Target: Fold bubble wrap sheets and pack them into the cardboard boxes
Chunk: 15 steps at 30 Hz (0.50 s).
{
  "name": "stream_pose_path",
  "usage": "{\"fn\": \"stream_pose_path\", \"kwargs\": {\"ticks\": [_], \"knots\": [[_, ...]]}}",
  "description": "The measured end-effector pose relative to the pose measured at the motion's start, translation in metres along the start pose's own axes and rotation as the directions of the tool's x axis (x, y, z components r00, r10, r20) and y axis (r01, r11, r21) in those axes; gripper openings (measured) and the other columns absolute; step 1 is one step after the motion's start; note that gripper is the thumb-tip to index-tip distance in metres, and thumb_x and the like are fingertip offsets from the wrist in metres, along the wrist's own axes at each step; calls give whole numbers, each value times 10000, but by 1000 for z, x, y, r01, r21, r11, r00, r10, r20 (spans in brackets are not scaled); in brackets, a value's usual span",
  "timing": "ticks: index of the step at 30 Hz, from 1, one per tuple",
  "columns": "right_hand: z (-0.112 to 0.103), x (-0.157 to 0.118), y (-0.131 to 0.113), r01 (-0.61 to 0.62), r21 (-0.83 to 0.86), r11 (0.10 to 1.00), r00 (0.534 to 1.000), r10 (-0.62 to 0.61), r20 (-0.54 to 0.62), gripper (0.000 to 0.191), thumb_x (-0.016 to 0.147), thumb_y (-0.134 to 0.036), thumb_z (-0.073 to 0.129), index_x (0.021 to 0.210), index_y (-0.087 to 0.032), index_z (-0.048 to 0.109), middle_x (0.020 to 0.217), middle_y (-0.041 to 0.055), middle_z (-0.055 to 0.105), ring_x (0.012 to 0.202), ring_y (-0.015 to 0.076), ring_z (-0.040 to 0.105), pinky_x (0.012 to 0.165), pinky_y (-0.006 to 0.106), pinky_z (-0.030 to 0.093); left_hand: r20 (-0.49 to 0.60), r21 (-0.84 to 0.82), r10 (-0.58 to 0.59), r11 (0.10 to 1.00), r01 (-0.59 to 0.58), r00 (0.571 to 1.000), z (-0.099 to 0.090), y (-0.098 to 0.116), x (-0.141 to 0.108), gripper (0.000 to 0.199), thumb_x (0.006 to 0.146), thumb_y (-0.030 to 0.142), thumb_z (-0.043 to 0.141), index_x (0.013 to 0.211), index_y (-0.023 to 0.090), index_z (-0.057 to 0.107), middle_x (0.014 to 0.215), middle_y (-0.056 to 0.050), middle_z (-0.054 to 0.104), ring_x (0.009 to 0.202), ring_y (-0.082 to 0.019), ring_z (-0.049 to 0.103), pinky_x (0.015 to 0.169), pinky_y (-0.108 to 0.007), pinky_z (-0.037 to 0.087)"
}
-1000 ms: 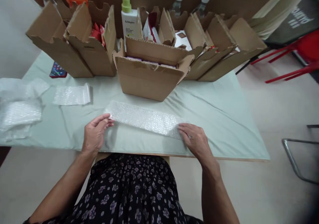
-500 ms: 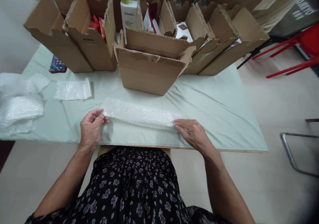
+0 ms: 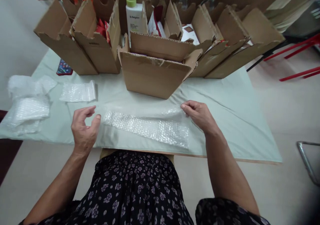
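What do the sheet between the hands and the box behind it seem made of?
Sheet: likely clear, glossy plastic, as its bubbles catch the light. Box: matte brown, probably corrugated cardboard, as a wavy core shows along its top edge.

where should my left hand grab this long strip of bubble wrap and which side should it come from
I'd pinch the bubble wrap at its left end, coming from the left. The strip is long and thin, so its short edge should suit a pinch. The left hand's grip is open beside that end, and the right hand's grip pinches the far right corner.
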State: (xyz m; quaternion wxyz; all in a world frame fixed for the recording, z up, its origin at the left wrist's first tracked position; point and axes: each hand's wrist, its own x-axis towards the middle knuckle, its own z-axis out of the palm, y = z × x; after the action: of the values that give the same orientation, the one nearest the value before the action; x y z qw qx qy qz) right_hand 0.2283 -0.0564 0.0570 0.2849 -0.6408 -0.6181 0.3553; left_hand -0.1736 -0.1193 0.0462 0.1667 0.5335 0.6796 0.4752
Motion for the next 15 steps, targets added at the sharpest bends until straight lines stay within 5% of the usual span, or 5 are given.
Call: {"fn": "stream_pose_path", "kwargs": {"ticks": [4, 8, 12, 15], "knots": [[1, 19, 24, -67, -20, 998, 996, 65, -54, 315, 836, -479, 602, 809, -178, 691, 553, -18, 544, 546, 140, 486, 550, 290, 392, 305, 151, 241, 943, -297, 921, 30, 0, 31, 509, 764, 373, 759, 1243, 228, 670, 1337, -117, 628, 1334, -362, 520, 1193, -549, 373], [-2, 9, 49, -50, 21, 999, 993, 52, -110, 499, 806, -525, 664, 1139, -155, 690, 640, -26, 592, 601, 159, 549, 606, 310, 458, 430, 218, 103, 952, -214, 897, 68, -18, 57, 675, 691, 287, 757, 1344, 187, 616, 1239, -153, 678, 1238, -392, 574, 1112, -567, 434], [-5, 5, 61, -36, -49, 998, 967, 22, -255, 588, 770, -556, 684, 1207, -162, 676, 976, 102, 744, 847, 241, 687, 765, 406, 556, 515, 316, 17, 926, -208, 857, 70, -24, 58, 561, 740, 217, 661, 1301, 211, 663, 878, -87, 695, 951, -345, 674, 944, -515, 519], [1, 18, 50, 47, -104, 993, 949, -77, -305, 659, 793, -593, 701, 1298, -173, 649, 1292, 185, 701, 1124, 322, 680, 884, 482, 568, 472, 334, 40, 916, -221, 881, 62, -18, 62, 683, 726, 349, 745, 1380, 199, 619, 1119, -156, 692, 1091, -402, 653, 985, -563, 503]]}}
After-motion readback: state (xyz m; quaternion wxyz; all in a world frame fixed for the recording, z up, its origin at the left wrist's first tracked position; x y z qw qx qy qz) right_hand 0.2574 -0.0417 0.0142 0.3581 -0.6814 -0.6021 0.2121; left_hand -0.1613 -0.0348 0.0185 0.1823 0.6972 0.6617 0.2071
